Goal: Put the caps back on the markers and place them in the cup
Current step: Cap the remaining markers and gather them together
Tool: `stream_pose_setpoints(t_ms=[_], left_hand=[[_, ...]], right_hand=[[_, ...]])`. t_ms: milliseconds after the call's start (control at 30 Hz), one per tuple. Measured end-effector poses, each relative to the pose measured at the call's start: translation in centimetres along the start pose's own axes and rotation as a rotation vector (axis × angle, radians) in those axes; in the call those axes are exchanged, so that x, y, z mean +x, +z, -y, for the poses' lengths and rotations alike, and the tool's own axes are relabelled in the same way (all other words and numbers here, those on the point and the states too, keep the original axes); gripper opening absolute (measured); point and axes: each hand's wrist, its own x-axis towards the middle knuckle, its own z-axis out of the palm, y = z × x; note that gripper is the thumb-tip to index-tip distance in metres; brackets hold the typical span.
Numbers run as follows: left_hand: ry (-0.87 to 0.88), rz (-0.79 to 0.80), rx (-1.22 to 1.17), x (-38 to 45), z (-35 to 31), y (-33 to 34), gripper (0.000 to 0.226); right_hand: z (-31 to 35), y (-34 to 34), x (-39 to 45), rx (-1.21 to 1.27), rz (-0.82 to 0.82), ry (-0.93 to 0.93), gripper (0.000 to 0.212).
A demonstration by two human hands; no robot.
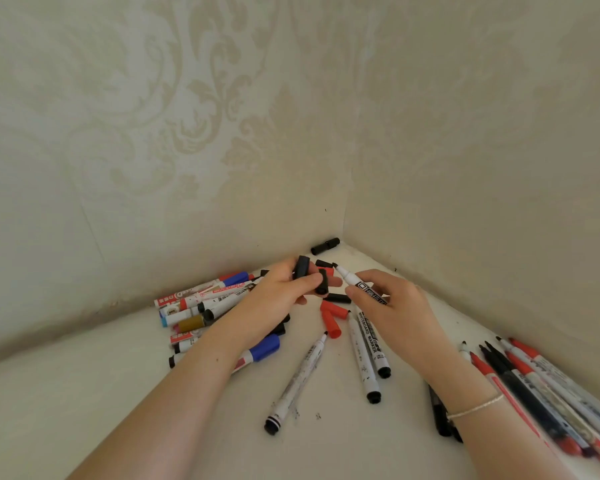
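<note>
Now the right hand [388, 306] is pinching an uncapped marker [355, 281], aiming its tip at the black caps [302, 268] the left hand [278, 296] is gripping beside it for capping; no cup shows.

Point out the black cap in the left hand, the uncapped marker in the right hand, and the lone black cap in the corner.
black cap [301, 267]: head view, its side above the thumb.
uncapped marker [347, 276]: head view, white barrel behind the tip.
corner cap [325, 246]: head view, its middle.
</note>
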Motion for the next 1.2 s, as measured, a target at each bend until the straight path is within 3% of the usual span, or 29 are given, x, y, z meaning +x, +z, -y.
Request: stream_pose_setpoints(t_ms=[67, 167, 233, 333, 533, 700, 833, 933, 1067, 1200], left_hand=[[0.036, 0.02, 0.256, -0.3, -0.1, 0.1, 0.007], [0.135, 0.08, 0.912, -0.6, 0.5, 0.5, 0.013], [0.169, 0.12, 1.112, -0.7, 0.7, 0.9, 0.014], [0.172, 0.12, 1.124, -0.3, -0.1, 0.9, 0.019], [0.174, -0.087, 0.993, 4.1, -2.6, -0.2, 0.028], [0.055, 0.074, 1.024, 8.8, -1.2, 0.4, 0.025], [0.047, 0.173, 1.068, 10.6, 0.8, 1.4, 0.038], [0.055, 0.17, 1.063, 11.6, 1.7, 1.6, 0.04], [0.08, 0.181, 1.228, 12.4, 1.2, 1.8, 0.037], [0.006, 0.271, 1.188, 12.5, 0.8, 1.6, 0.03]], right_hand=[[-0.1, -0.2, 0.0, -0.01, -0.005, 0.02, 0.012], [-0.6, -0.5, 0.2, -0.016, -0.019, 0.06, 0.014], [-0.8, -0.6, 0.3, -0.019, -0.024, 0.08, 0.015], [-1.1, -0.7, 0.6, -0.026, -0.01, 0.101, 0.015], [-1.3, -0.7, 1.5, -0.083, 0.019, 0.135, 0.012], [-1.9, -0.6, 1.7, -0.1, 0.005, 0.165, 0.023], [-2.2, -0.7, 1.8, -0.094, -0.014, 0.172, 0.023], [-2.4, -0.7, 1.9, -0.097, -0.023, 0.162, 0.022], [-2.6, -0.7, 1.9, -0.109, -0.038, 0.148, 0.022], [-2.6, -0.7, 1.9, -0.112, -0.04, 0.146, 0.02]])
